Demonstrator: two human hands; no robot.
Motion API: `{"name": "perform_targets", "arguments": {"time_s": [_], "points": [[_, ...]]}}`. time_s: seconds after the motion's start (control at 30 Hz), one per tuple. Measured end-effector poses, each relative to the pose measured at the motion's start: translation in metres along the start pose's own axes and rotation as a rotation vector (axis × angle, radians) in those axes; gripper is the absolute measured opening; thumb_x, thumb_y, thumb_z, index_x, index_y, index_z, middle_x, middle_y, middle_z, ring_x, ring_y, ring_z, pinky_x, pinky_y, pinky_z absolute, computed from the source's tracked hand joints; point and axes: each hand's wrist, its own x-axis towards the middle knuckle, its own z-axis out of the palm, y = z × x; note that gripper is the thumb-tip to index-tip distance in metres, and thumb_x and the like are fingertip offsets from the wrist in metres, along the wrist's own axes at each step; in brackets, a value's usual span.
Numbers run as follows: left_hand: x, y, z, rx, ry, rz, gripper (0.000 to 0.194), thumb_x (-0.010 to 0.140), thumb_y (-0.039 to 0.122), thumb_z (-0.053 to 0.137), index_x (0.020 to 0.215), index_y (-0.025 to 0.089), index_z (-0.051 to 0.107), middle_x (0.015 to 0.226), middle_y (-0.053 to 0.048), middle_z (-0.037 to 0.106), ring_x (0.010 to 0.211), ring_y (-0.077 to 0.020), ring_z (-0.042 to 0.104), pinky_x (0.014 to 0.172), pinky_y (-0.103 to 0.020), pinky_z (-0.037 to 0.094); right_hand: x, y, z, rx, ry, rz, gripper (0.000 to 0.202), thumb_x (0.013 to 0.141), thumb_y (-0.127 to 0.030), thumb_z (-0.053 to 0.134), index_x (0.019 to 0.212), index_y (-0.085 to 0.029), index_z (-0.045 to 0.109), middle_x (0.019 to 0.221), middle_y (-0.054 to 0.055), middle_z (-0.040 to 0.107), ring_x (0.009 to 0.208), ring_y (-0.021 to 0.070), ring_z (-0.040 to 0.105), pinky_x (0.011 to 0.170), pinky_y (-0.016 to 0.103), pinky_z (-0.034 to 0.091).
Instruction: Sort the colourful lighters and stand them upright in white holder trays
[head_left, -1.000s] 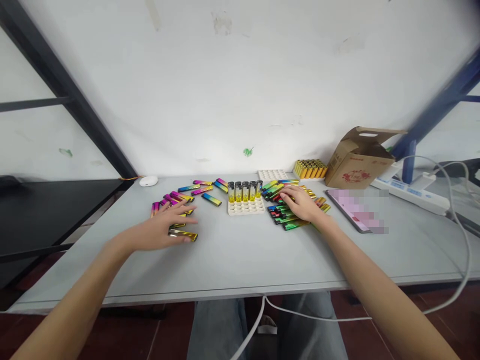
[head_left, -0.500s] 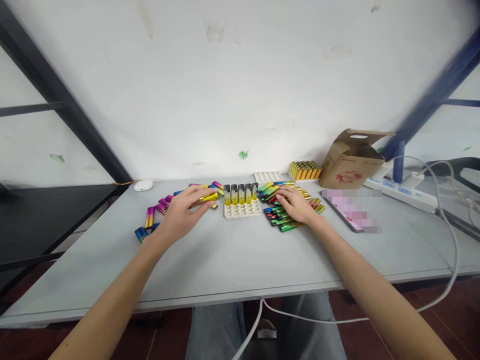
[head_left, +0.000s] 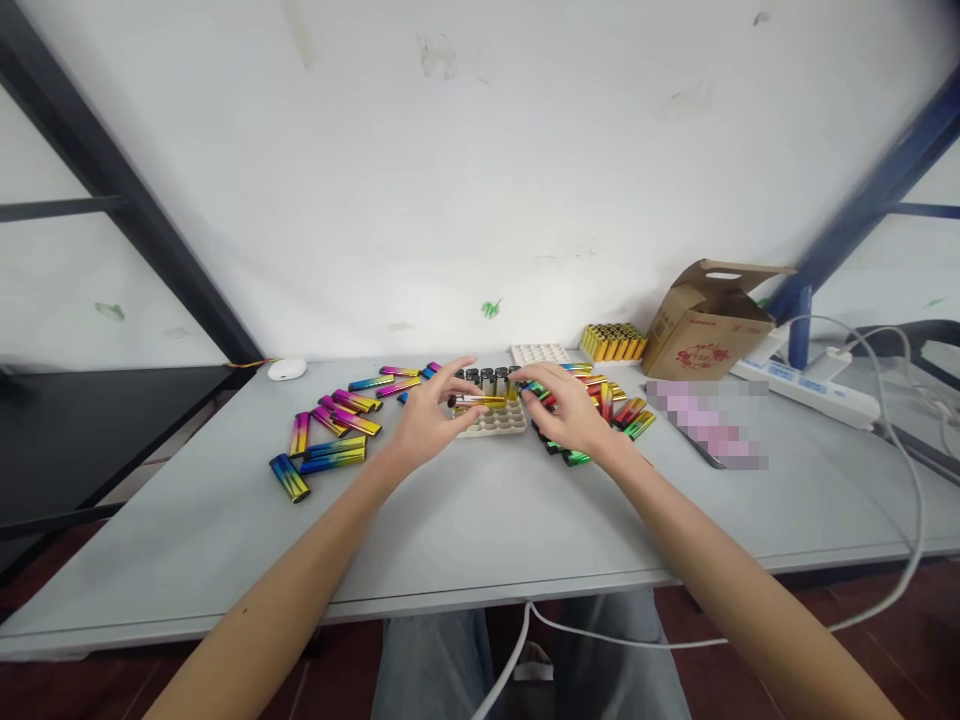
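Observation:
My left hand [head_left: 431,420] is closed on a gold-and-pale lighter [head_left: 481,401], held nearly level with its dark end near my fingers. This lighter hangs in front of a cream tray [head_left: 491,425] with round holes. Several black-topped lighters [head_left: 487,380] stand upright in the tray's back rows, partly hidden by my hands. My right hand [head_left: 566,410] is at the tray's right side, thumb and forefinger curved and apart. Green lighters [head_left: 576,458] and red ones lie in a pile under and around it; its other fingers are partly hidden.
Shiny multicoloured lighter sleeves [head_left: 352,422] lie scattered at left, near a white case [head_left: 287,370]. At the back are another tray [head_left: 540,354] and a filled tray of yellow lighters [head_left: 613,343]. A cardboard box [head_left: 701,335], blurred pink phone [head_left: 701,420] and power strip [head_left: 810,390] are at right.
My left hand has moved right, bringing the lighter in front of the tray and uncovering the sleeves at left. My right hand has shifted left off part of the pile, towards the tray.

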Motion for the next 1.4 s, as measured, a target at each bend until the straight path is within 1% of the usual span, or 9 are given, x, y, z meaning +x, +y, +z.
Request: {"name": "perform_targets", "arguments": {"time_s": [0.13,0.3,0.47,0.6,0.83,1.0,1.2,1.3,1.4], "points": [[-0.002,0.004,-0.002,-0.080,0.121,-0.012,0.060,0.076,0.035,0.074,0.128,0.022,0.046,0.092,-0.006,0.073,0.089,-0.0203,0.068,0.082,-0.035,0.053,0.019,-0.024,0.016,-0.039,-0.141,0.035,0.058,0.075,-0.015,0.049,0.133,-0.021,0.048,0.124,0.011,0.062,0.111,0.0291,0.057,0.095,0.045,0.044],[-0.004,0.010,0.000,0.037,0.265,0.012,0.062,0.076,0.036,0.074,0.130,0.023,0.045,0.095,-0.006,0.071,0.098,-0.0217,0.066,0.094,-0.041,0.050,0.017,-0.033,0.037,0.099,-0.169,0.174,0.072,0.077,-0.023,0.052,0.145,-0.021,0.032,0.121,0.013,0.064,0.097,0.0289,0.061,0.085,0.042,0.046],[-0.008,0.014,0.010,0.273,0.367,0.081,0.065,0.080,0.041,0.070,0.136,0.023,0.042,0.112,-0.010,0.066,0.115,-0.0256,0.057,0.101,-0.046,0.044,0.013,-0.037,0.043,0.350,-0.138,0.328,0.033,0.083,-0.026,0.049,0.115,-0.023,0.058,0.092,0.004,0.070,0.072,0.0185,0.059,0.066,0.030,0.044],[-0.009,0.012,0.010,0.354,0.407,0.132,0.049,0.093,0.037,0.051,0.136,0.019,0.038,0.114,-0.011,0.065,0.116,-0.0243,0.054,0.105,-0.047,0.037,0.014,-0.032,0.037,0.657,-0.115,0.528,0.020,0.081,-0.025,0.048,0.100,-0.022,0.055,0.069,-0.001,0.065,0.066,0.0165,0.059,0.064,0.028,0.045],[-0.007,-0.006,0.002,0.394,0.401,0.106,0.032,0.098,0.032,0.036,0.123,0.017,0.049,0.109,-0.011,0.064,0.108,-0.0229,0.056,0.098,-0.041,0.041,0.017,-0.013,0.025,1.124,0.046,0.691,0.007,0.062,-0.018,0.046,0.066,-0.019,0.052,0.081,0.003,0.063,0.078,0.0178,0.059,0.066,0.029,0.047],[-0.005,-0.012,-0.001,0.424,0.407,0.129,0.030,0.097,0.031,0.036,0.114,0.016,0.054,0.112,-0.013,0.060,0.110,-0.0229,0.054,0.096,-0.039,0.044,0.018,-0.009,0.019,1.261,0.023,0.750,0.037,0.057,-0.015,0.046,0.090,-0.020,0.060,0.065,0.000,0.056,0.060,0.0152,0.049,0.056,0.027,0.040],[-0.003,-0.017,-0.005,0.415,0.402,0.108,0.029,0.098,0.029,0.034,0.109,0.018,0.058,0.112,-0.011,0.059,0.109,-0.0219,0.054,0.095,-0.038,0.045,0.018,-0.005,0.016,1.312,0.008,0.783,0.020,0.053,-0.014,0.048,0.071,-0.018,0.055,0.067,-0.001,0.045,0.052,0.0099,0.037,0.047,0.024,0.030],[-0.004,-0.017,-0.005,0.420,0.393,0.113,0.030,0.098,0.029,0.034,0.105,0.018,0.060,0.110,-0.011,0.058,0.108,-0.0213,0.055,0.094,-0.037,0.046,0.018,-0.005,0.013,1.392,-0.091,0.796,0.013,0.065,-0.027,0.051,0.074,-0.018,0.054,0.061,-0.004,0.037,0.046,0.0080,0.023,0.042,0.022,0.020],[-0.004,-0.016,-0.005,0.431,0.383,0.130,0.031,0.097,0.028,0.034,0.102,0.018,0.063,0.109,-0.011,0.059,0.107,-0.0212,0.056,0.095,-0.037,0.045,0.018,-0.005,0.011,1.450,-0.130,0.841,0.037,0.079,-0.054,0.045,0.067,-0.020,0.048,0.057,-0.006,0.027,0.045,0.0079,0.016,0.040,0.021,0.016]]}}
